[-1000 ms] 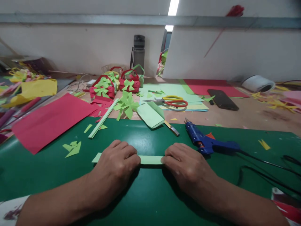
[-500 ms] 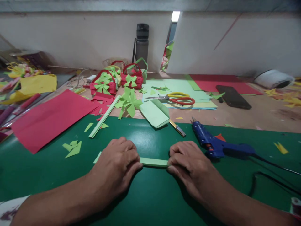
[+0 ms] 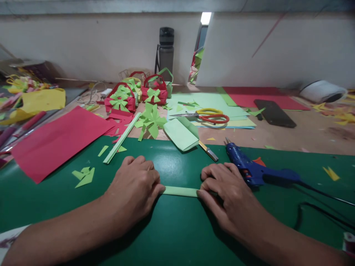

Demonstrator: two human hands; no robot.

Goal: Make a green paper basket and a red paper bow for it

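Observation:
A narrow light-green paper strip (image 3: 181,191) runs level between my two hands, just at the green work surface (image 3: 177,236). My left hand (image 3: 137,183) is closed on its left part, thumb and fingers pinching it; the end beyond is hidden under the hand. At the other end, my right hand (image 3: 222,184) pinches the strip between thumb and forefinger, its other fingers curled. Beyond my left hand lies a second folded green strip (image 3: 122,138). Close past my right hand rests a blue glue gun (image 3: 249,168).
Behind are a folded pale-green paper (image 3: 181,135), a utility knife (image 3: 208,150), scissors (image 3: 202,115) and a green paper flower (image 3: 152,120). Red paper (image 3: 59,142) lies left. Farther back stand small red paper baskets (image 3: 154,94) and a bottle (image 3: 166,55); a phone (image 3: 274,112) lies right.
My left hand has shifted slightly left along the strip, baring more of it between the hands. The strip's left end no longer shows. My right fingers have loosened a little.

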